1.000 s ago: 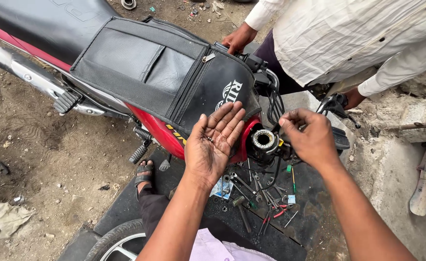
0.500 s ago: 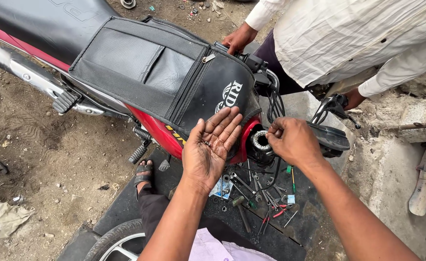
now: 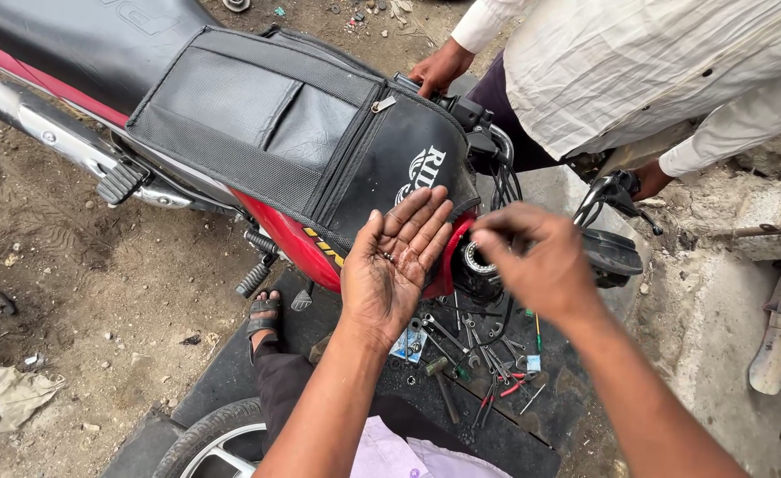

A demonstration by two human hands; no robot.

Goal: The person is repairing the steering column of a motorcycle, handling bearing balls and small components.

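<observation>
My left hand (image 3: 395, 265) is held flat, palm up, against the red side of a motorcycle (image 3: 289, 235). A few tiny dark bits (image 3: 389, 257) lie on its palm. My right hand (image 3: 537, 261) is blurred and hovers just right of the left one. Its fingertips are pinched together and point toward the left palm. Anything between them is too small to see. Behind the two hands sits the steering head with a shiny ring-shaped bearing race (image 3: 476, 258).
A black padded cover (image 3: 320, 133) wraps the tank. Another person in a white shirt holds the handlebar with one hand (image 3: 439, 66) and the grip (image 3: 652, 181) with the other. Several spanners and screwdrivers (image 3: 479, 363) lie on a black mat. A tyre (image 3: 204, 438) and my sandalled foot (image 3: 265, 314) are below.
My right hand has left the steering head and swung leftward to the open left palm. The left hand has stayed in place.
</observation>
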